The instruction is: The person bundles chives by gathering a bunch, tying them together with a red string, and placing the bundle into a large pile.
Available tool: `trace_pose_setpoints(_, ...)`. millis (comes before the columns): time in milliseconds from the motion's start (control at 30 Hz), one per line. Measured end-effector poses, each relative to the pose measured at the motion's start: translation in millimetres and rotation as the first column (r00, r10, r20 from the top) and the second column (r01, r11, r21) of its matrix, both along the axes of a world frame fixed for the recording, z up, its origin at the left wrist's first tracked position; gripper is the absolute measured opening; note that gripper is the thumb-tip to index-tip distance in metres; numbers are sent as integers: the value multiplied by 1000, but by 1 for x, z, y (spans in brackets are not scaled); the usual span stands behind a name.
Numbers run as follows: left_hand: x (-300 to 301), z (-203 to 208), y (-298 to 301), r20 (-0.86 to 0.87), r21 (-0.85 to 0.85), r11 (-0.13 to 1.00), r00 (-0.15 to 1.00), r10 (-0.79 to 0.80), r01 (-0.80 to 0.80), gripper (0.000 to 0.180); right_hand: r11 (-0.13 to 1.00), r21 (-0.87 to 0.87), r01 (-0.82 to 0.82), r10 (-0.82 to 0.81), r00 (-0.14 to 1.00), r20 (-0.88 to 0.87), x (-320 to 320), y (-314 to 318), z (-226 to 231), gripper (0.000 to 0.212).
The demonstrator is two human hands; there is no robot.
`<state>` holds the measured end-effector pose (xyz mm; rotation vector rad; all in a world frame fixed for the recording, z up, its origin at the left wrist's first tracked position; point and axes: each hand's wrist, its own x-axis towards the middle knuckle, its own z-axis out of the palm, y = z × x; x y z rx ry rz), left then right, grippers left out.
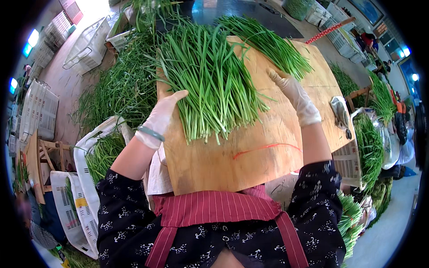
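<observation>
- Green, leafy stalks [214,85] lie in a broad, fanned pile on the wooden desk [214,165], pale ends toward the person and leafy tips pointing away.
- Left hand [161,115], gloved, rests against the pile's left side with its thumb by the outer stalks; the other fingers are largely hidden, so I cannot tell whether they grip.
- Right hand [294,94], gloved too, has its fingers loose with nothing visible in them, just beside the pale ends of a smaller bunch [270,47] and apart from the main pile.
- Step in hand, I judge: gathering and straightening the larger pile, whose ends look uneven.
- Next move, as I read it, calls for light pressure from both sides, enough to level the ends without bruising the stems.
- Red strip [266,146] lies loose on the near part of the desk (perhaps a tie, though nothing shows its use).
</observation>
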<state>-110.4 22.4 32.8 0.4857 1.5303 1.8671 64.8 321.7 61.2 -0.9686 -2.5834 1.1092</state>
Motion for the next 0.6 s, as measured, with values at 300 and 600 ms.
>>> trace_pose_setpoints(300, -22, -10, 13, 414, 62, 994, 904, -107, 89, 44, 747, -651, -136, 281, 952, 123, -106, -67, -29, 73)
trace_pose_setpoints(600, -6, -8, -15, 364, 29, 979, 910, -200, 204, 49, 287, -936, -204, 168, 973, -161, -100, -143, -44, 57)
